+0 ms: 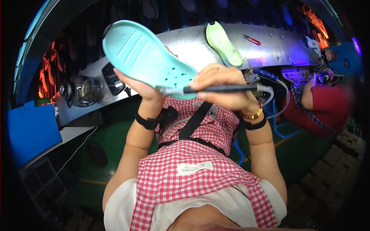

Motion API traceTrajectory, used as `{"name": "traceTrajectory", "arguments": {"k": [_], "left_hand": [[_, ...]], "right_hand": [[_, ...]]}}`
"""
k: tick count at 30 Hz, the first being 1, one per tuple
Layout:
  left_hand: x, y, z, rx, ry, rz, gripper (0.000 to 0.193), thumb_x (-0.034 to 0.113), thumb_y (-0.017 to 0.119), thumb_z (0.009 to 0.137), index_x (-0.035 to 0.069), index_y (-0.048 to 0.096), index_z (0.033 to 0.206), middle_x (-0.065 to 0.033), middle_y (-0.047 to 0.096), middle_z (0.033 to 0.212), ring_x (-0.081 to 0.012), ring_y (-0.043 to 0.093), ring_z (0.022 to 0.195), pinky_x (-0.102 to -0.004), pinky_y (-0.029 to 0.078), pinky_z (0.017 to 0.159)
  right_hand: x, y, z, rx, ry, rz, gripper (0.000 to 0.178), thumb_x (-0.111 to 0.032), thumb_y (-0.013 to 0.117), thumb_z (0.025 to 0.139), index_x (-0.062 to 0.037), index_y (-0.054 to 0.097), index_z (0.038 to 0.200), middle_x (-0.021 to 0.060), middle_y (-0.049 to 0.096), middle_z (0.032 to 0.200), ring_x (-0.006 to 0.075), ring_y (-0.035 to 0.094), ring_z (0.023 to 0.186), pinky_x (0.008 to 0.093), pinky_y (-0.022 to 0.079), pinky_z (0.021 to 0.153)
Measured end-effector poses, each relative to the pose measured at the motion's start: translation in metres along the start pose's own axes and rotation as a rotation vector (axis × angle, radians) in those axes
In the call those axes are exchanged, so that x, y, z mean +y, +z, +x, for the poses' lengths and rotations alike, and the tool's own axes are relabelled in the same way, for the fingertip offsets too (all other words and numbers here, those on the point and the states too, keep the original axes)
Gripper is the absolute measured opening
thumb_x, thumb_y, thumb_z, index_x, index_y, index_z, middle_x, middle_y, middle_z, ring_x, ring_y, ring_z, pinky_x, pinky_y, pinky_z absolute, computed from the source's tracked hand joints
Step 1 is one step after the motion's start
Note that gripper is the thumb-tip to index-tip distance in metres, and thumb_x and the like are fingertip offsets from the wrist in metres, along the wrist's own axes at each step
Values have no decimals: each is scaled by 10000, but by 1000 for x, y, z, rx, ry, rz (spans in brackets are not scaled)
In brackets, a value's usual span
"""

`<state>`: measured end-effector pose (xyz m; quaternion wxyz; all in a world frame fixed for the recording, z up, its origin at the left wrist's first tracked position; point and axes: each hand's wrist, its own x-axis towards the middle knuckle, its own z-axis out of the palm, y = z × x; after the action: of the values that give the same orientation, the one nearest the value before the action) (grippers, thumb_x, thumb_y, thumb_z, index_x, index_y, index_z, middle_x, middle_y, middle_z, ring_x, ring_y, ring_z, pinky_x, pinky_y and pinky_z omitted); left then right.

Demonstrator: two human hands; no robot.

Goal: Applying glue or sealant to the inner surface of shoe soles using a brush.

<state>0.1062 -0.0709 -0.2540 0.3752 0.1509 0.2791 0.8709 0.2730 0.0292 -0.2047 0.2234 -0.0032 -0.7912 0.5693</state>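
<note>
On the near side of a metal bench (181, 40), above a checked apron (181, 165), we see a turquoise shoe sole (133, 48) held up clear of the metal in the left hand (142, 86), which cups it from beneath, with fingertips showing at the edge toward the bench. Also on the bench's near side, the right hand (227, 86) has its fingers closed around a slim, dark-handled tool (231, 88); its pale tip is blurred over the sole's near end, and we cannot tell whether it touches. We judge the sole to be light, a moulded rubber or foam piece that would flex a little under a push but is unlikely to break. Its smooth, faintly glossy face could slip under a loose grasp, while the ridges across the broad end and the small holes at the narrower one may give some grip. The surest hold, in our view, is the one shown: palm under the middle, fingers along the rim, upper face left free. On the bench itself we note a lime-green sole (221, 42), with red snips (252, 39) to its right; a glass jug (86, 90) stands toward the bench's left end, and a co-worker in red (327, 100) sits by its right end.
</note>
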Motion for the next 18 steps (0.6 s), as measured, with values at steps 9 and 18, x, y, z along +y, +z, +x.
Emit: {"name": "traceTrajectory", "arguments": {"k": [9,18], "left_hand": [[17,3,6,-221,61,-110,928,759,78,706,25,405,1171,-199,555,919,-319,565,777,-437,481,699],[26,1,6,-183,53,-87,891,742,153,720,43,390,1219,-230,489,991,-332,512,836,-464,410,787]], "right_hand": [[9,-1,-6,101,6,205,198,2,685,642,-12,645,836,111,626,831,184,582,821,285,454,758],[22,0,-12,-31,-25,314,200,9,669,662,4,636,859,107,613,899,184,567,861,317,436,802]]}}
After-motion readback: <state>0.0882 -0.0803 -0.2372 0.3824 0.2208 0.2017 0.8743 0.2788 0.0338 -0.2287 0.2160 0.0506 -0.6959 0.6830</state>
